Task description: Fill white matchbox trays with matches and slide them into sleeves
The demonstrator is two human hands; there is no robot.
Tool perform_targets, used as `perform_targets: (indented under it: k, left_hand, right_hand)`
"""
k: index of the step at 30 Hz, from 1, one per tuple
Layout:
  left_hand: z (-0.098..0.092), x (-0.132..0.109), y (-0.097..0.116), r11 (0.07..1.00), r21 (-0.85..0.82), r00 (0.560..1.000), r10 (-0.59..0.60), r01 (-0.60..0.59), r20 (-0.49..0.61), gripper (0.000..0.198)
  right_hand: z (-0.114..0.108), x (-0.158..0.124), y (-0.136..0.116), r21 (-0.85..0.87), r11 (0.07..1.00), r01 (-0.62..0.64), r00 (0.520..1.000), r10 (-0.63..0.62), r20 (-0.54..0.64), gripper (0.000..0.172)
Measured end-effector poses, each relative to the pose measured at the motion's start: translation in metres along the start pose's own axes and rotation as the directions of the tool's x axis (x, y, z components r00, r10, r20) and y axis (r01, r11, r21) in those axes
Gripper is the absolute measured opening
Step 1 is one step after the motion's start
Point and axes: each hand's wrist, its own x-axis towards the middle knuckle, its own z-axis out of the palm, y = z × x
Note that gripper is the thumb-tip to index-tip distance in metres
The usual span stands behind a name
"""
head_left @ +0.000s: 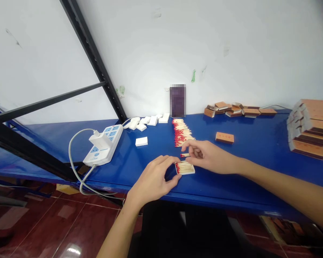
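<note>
While the left hand (157, 178) steadies the tray (187, 173) at its left end, thumb at the near corner and forefinger at the far one, the right hand (188, 153) hangs over the far right corner. Tray white, lying flat on the blue table (161, 143), near the front edge; matches (184, 167) inside in a layer, red heads left.

Left: thumb and forefinger pinching the tray, other fingers bent close together. Right: fingers curled, thumb and forefinger a little apart; a few loose matches (183, 155) poke out beneath, just beyond the tray. Cannot tell whether they are pinched or lying there.

Match heap (183, 133) beyond the tray, heads mostly left. Behind that, a dark block (177, 101), pixelated, upright by the wall.

Left of the tray and farther back: lone white piece (141, 141), then a cluster of white pieces (152, 120). Well left: power strip (101, 156), plug in it. Right of the tray and beyond: one orange box (224, 137); more boxes (251, 112) along the wall; box stack (310, 129) well right.
</note>
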Motion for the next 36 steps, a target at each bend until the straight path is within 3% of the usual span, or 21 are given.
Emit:
perform_targets:
  k: [3, 5, 8, 12, 20, 25, 36]
  left_hand:
    - [0.001, 0.0, -0.001, 1.0, 0.007, 1.0, 0.018, -0.018, 0.008, 0.03]
    - [0.001, 0.0, -0.002, 0.999, 0.009, 0.999, 0.035, -0.036, 0.014, 0.024]
    - [0.001, 0.0, -0.003, 0.999, 0.016, 0.999, 0.042, -0.042, 0.012, 0.025]
    - [0.001, 0.0, -0.002, 0.999, 0.028, 0.999, 0.03, -0.03, 0.015, 0.036]
    - [0.001, -0.001, -0.001, 0.999, 0.033, 1.0, 0.021, -0.021, 0.007, 0.037]
    - [0.002, -0.002, -0.002, 1.0, 0.027, 1.0, -0.011, 0.011, -0.011, 0.049]
    - [0.002, -0.002, -0.002, 0.999, 0.034, 0.999, -0.032, 0.033, -0.019, 0.052]
  right_hand:
    - [-0.005, 0.001, 0.009, -0.204, 0.978, 0.028, 0.997, -0.043, -0.068, 0.024]
    - [-0.008, 0.003, 0.015, -0.377, 0.924, 0.057, 0.996, -0.078, -0.04, 0.026]
    - [-0.012, 0.004, 0.02, -0.473, 0.877, 0.09, 0.996, -0.078, 0.045, 0.027]
    - [-0.015, 0.006, 0.02, -0.451, 0.887, 0.099, 0.994, -0.069, 0.083, 0.029]
    - [-0.009, 0.005, 0.022, -0.406, 0.913, 0.047, 0.996, -0.013, 0.086, 0.012]
    - [-0.008, 0.003, 0.02, -0.404, 0.913, 0.052, 0.995, -0.012, 0.101, 0.008]
    - [-0.009, 0.001, 0.021, -0.429, 0.899, 0.085, 0.993, -0.043, 0.108, 0.01]
